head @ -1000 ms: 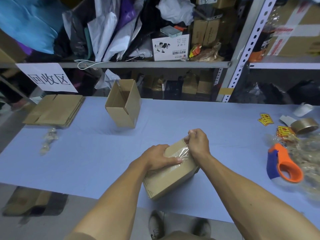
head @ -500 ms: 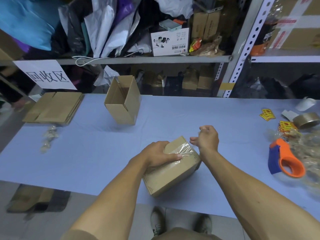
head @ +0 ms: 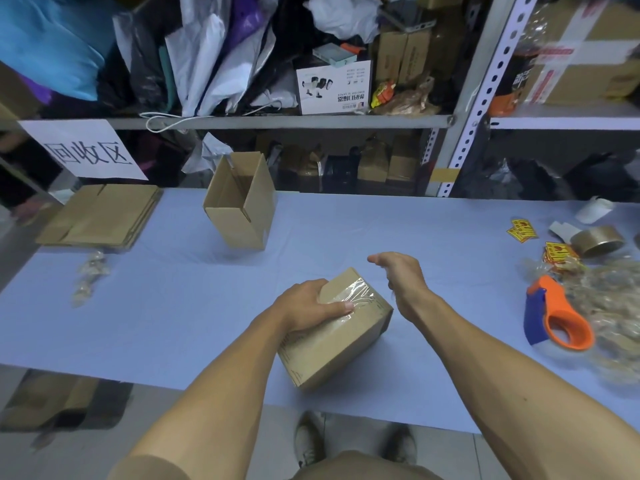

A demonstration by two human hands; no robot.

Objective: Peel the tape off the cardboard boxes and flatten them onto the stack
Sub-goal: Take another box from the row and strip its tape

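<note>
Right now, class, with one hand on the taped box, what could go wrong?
1. The left hand steadies the box near the table edge; a hard pull might slide it off.
2. The clear tape looks crinkled, so it may tear.
3. The right hand could miss the tape end.

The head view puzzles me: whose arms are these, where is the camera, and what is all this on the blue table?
No machine here: a person wears a wide-angle camera on the head, looking down at their own bare arms. The left hand grips a small taped box near the table front edge, thumb pressed on its crinkled clear tape. The right hand hangs just beyond the box; whether it pinches a tape strand cannot be told. Further back stands an open empty box, and at far left lies the stack of flattened cardboard. To the right are an orange tape dispenser, a brown tape roll, yellow stickers and crumpled peeled tape.
</note>
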